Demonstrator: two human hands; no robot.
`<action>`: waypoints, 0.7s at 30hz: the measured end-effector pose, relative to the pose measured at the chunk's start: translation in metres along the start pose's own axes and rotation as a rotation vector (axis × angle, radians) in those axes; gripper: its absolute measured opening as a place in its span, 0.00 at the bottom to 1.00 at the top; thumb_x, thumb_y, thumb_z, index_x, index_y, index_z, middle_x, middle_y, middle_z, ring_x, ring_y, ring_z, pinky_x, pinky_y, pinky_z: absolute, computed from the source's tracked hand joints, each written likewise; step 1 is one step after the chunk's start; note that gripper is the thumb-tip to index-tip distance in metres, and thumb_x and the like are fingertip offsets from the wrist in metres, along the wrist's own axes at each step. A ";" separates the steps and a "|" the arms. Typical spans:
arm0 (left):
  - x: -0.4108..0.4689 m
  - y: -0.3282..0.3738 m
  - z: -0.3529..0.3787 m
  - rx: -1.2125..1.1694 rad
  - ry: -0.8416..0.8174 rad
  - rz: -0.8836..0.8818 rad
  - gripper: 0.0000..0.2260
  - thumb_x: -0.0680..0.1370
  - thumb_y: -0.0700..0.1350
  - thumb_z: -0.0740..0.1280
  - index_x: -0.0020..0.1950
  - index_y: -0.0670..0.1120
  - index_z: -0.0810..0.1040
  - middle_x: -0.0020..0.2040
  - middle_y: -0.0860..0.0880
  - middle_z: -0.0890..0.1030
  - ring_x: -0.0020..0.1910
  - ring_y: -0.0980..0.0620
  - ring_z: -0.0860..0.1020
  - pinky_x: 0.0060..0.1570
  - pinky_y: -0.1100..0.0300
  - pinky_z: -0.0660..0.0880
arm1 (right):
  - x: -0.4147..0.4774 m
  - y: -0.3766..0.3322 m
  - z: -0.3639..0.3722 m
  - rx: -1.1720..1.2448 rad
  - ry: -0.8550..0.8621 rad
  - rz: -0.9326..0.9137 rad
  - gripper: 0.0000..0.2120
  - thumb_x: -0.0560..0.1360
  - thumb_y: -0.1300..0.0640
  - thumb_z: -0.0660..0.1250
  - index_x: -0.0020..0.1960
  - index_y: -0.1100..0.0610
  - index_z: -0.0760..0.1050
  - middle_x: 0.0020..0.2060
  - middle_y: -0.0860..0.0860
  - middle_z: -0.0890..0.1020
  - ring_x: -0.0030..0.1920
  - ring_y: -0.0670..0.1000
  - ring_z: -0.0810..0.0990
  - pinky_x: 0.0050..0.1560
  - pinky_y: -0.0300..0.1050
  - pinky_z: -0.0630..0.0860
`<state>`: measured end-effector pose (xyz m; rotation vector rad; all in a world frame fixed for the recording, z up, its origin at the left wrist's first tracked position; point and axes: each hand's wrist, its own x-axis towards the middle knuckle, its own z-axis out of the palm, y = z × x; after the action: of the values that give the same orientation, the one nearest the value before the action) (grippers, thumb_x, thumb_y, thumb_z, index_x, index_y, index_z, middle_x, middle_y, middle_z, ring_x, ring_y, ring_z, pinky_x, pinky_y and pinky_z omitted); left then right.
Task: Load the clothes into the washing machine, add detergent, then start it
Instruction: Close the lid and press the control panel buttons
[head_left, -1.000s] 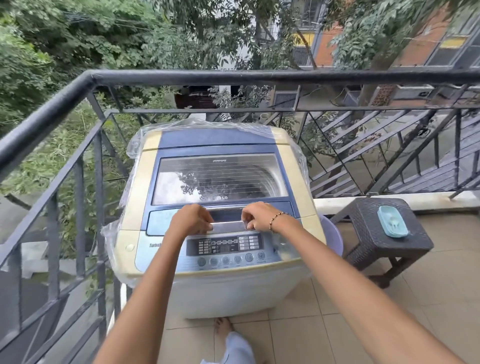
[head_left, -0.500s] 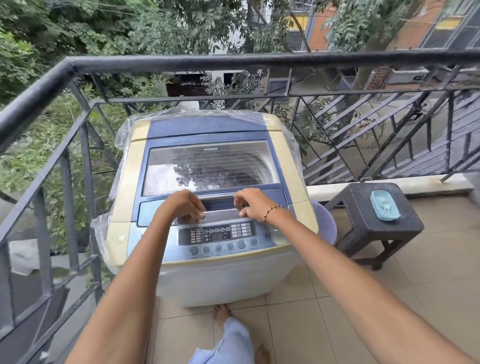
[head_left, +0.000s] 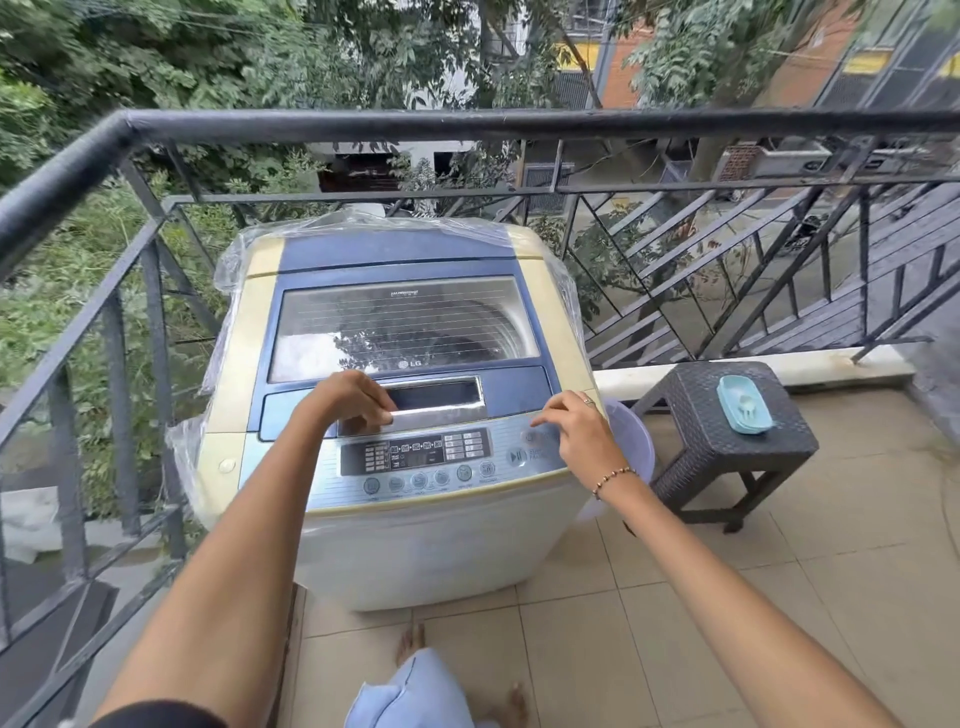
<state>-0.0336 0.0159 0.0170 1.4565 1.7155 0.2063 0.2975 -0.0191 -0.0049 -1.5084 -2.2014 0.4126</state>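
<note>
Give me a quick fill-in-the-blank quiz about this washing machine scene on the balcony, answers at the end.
The lid of the washing machine is ____.
The left hand curls over the lid's ____.
The right hand, over the control panel, wears a beaded ____.
The pale blue dish sits on a dark ____.
Missing words: closed; handle; bracelet; stool.

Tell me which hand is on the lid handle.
The left hand, curled on the silver lid handle; the right hand reaches the control panel at its right end instead.
</note>
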 end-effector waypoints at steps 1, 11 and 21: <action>0.000 -0.001 -0.001 -0.011 -0.012 0.004 0.10 0.68 0.37 0.77 0.33 0.52 0.85 0.31 0.47 0.84 0.37 0.48 0.79 0.48 0.55 0.76 | -0.002 0.002 0.000 -0.003 -0.012 -0.009 0.19 0.71 0.77 0.59 0.48 0.60 0.83 0.44 0.55 0.77 0.50 0.53 0.74 0.54 0.40 0.72; 0.002 -0.006 -0.006 -0.029 -0.036 0.065 0.09 0.67 0.40 0.78 0.32 0.54 0.86 0.36 0.42 0.85 0.36 0.51 0.80 0.42 0.62 0.76 | -0.009 0.003 -0.002 -0.005 -0.080 -0.089 0.17 0.72 0.74 0.62 0.53 0.60 0.83 0.45 0.57 0.79 0.49 0.55 0.75 0.53 0.45 0.76; 0.012 -0.010 -0.009 -0.049 -0.097 0.055 0.07 0.65 0.42 0.78 0.33 0.54 0.86 0.34 0.46 0.85 0.34 0.53 0.80 0.45 0.59 0.78 | -0.008 -0.004 0.002 -0.026 -0.115 -0.036 0.11 0.75 0.69 0.64 0.49 0.62 0.83 0.42 0.57 0.77 0.46 0.54 0.73 0.47 0.46 0.73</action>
<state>-0.0464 0.0265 0.0109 1.4558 1.5839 0.2026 0.2961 -0.0276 -0.0064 -1.4905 -2.3270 0.4711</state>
